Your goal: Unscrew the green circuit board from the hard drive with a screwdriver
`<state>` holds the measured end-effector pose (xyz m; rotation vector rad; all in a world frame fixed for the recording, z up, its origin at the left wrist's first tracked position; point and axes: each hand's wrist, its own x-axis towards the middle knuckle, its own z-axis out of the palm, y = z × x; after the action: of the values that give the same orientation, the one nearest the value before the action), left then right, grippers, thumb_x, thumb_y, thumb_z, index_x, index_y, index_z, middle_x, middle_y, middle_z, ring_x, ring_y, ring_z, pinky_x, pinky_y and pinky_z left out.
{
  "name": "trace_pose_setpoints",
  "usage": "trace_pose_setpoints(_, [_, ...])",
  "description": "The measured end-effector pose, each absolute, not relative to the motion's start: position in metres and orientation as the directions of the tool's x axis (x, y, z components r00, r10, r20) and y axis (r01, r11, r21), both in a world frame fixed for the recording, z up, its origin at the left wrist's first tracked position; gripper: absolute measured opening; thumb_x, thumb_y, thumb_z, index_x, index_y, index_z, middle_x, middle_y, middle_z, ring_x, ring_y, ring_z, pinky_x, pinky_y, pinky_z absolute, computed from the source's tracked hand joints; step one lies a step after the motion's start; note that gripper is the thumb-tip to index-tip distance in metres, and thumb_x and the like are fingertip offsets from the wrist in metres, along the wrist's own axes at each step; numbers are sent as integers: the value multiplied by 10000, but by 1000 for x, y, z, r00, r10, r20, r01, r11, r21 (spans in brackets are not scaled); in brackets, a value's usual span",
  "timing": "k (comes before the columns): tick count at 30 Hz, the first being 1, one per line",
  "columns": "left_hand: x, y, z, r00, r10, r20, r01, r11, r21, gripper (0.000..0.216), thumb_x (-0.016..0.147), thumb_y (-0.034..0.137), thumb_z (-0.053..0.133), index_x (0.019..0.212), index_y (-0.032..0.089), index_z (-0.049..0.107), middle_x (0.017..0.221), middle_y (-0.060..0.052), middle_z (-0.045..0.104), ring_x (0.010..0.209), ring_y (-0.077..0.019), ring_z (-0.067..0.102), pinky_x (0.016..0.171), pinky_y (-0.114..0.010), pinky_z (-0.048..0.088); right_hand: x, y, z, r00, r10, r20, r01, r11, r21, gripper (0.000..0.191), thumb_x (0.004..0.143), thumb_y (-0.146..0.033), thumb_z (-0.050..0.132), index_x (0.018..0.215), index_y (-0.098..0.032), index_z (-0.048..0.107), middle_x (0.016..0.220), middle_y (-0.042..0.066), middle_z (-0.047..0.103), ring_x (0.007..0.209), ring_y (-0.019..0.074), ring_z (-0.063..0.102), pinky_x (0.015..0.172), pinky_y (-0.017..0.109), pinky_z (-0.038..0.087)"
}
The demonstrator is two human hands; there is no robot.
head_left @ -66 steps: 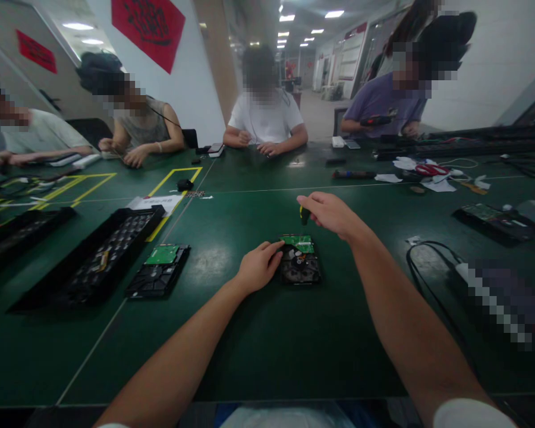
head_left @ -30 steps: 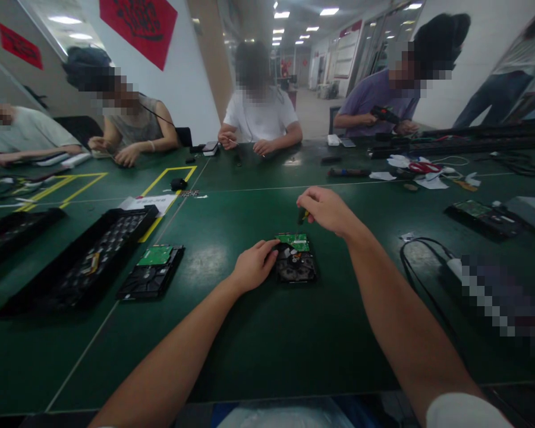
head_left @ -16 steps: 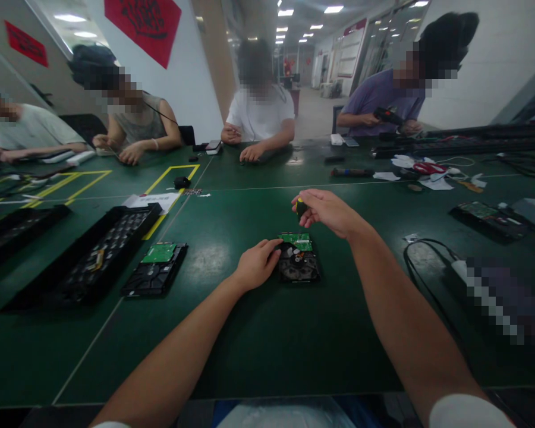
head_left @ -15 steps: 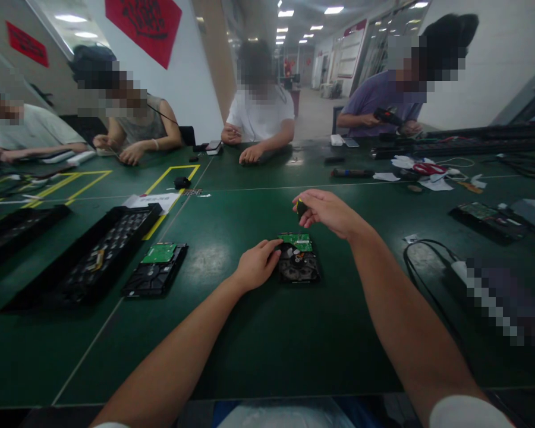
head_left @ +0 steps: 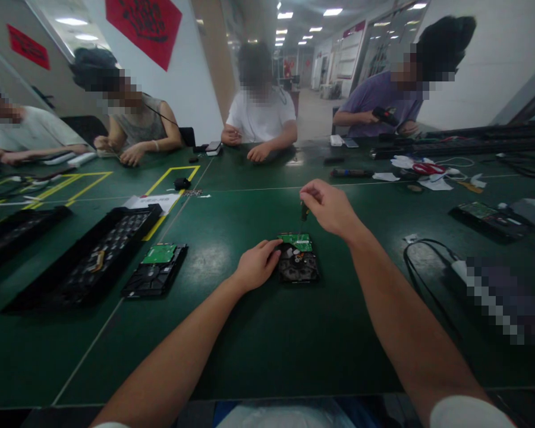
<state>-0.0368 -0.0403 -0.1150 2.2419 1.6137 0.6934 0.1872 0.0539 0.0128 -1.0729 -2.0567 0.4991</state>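
Note:
A hard drive (head_left: 299, 268) lies flat on the green table in front of me, its green circuit board (head_left: 289, 239) on the far end. My left hand (head_left: 258, 264) grips the drive's left edge, thumb and fingers bent against it. Above the board, my right hand (head_left: 330, 208) pinches the top of a small screwdriver (head_left: 304, 212) with a dark handle. The screwdriver stands nearly upright, its thin shaft pointing down at the board; whether the tip sits in a screw is too small to tell.
Left of me lie a second hard drive (head_left: 154, 272) and a long black tray (head_left: 82, 261). Another drive (head_left: 488, 220) and a black cable (head_left: 421, 244) are on the right. Across the table sit several people; a dark cylindrical tool (head_left: 351, 173) lies at the far side.
My right hand has turned the screwdriver from lying within the fingers to pointing down, its shaft now at the circuit board. My left hand and the hard drive have stayed put.

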Motion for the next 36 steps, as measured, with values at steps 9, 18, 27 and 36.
trace_pose_setpoints(9, [-36, -41, -115, 244, 946, 212, 806, -320, 497, 433, 1076, 389, 428, 1469, 267, 563, 1272, -96, 694, 1136, -259, 697, 1010, -413, 553, 174, 48, 12, -460, 764, 453, 692, 628, -356, 264, 1090, -319, 378, 1004, -205, 599, 1065, 126, 666, 1009, 266, 612, 867, 368, 440])
trace_pose_setpoints(18, [-36, -40, -114, 254, 944, 211, 806, -327, 493, 435, 1078, 382, 422, 1472, 256, 557, 1286, -100, 690, 1155, -263, 693, 1027, -414, 547, 172, 47, 6, -458, 782, 422, 777, 583, -238, 403, 1121, -377, 251, 1006, -180, 583, 1055, 168, 685, 951, 276, 633, 807, 370, 432])
trace_pose_setpoints(27, [-35, -41, -114, 244, 948, 202, 810, -314, 496, 431, 1077, 375, 428, 1471, 258, 557, 1297, -92, 688, 1158, -256, 690, 1031, -405, 546, 171, 43, 5, -420, 823, 383, 829, 519, -207, 197, 1030, -312, 455, 1069, -173, 589, 1106, 144, 704, 957, 264, 663, 801, 364, 454])
trace_pose_setpoints(36, [-36, -40, -114, 247, 946, 212, 808, -322, 494, 430, 1079, 378, 427, 1470, 258, 558, 1274, -93, 693, 1143, -254, 694, 1020, -411, 550, 173, 42, 6, -462, 813, 354, 816, 546, -191, 193, 917, -233, 555, 1102, -182, 570, 1045, 122, 739, 870, 267, 686, 714, 358, 420])
